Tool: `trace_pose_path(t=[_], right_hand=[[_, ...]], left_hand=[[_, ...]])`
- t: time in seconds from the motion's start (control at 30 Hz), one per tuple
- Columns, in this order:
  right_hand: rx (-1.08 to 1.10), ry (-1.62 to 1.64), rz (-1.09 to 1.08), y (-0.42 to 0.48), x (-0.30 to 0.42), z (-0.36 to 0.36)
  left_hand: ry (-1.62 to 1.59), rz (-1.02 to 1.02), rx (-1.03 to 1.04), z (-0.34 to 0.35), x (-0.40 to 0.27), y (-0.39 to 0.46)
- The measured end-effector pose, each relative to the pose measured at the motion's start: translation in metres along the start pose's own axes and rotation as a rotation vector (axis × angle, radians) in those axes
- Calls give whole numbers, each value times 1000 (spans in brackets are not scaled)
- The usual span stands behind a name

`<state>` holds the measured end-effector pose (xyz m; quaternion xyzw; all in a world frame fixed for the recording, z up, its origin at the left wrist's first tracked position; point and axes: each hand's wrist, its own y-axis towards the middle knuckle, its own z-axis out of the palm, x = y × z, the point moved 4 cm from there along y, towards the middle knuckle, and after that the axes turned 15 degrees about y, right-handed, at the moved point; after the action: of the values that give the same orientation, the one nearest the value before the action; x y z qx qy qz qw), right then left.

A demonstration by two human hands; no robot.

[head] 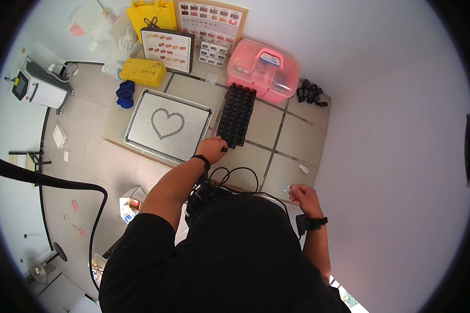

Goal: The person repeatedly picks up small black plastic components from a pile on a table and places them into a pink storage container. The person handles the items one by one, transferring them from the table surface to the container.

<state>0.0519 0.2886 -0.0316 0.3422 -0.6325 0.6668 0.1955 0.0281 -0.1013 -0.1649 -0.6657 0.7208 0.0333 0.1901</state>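
Note:
My left hand (pixel 212 150) is at the near end of several long rows of small black pieces (pixel 237 113), with its fingers around a small black piece (pixel 224 149). The rows lie side by side on the tiled tabletop, close to the right edge of a white mat (pixel 141 117) with a heart outline. My right hand (pixel 302 195), over the table's near right edge, pinches a small, shiny, pale item (pixel 287 188) between thumb and fingers; its kind is unclear. Beyond it on the table lies a small white object (pixel 303 168). A loose heap of black pieces (pixel 309 93) lies at the far right corner.
A pink translucent storage box (pixel 264 70) stands behind the rows. Framed colour charts (pixel 168 51), a yellow box (pixel 143 72) and a dark blue bundle (pixel 125 94) stand at the back left. Black cables (pixel 254 176) loop near my body. A wall (pixel 391 156) bounds the right side.

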Motion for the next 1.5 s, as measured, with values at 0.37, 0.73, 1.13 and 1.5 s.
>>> trace_pose_path(t=[0.37,0.73,1.13,1.5], right_hand=[[2,18,3,3,4,4],[-15,-34,-44,4,9,-4],[-1,294,35,67,-7,-40],[-69,228,-55,232,-9,-75]], left_hand=[[32,-13,-70,13,4,0],[-62,6,-107,-13,-1,-1],[-381,-308,-59,-50,56,-26],[-821,-680,-37,-84,31,-33]])
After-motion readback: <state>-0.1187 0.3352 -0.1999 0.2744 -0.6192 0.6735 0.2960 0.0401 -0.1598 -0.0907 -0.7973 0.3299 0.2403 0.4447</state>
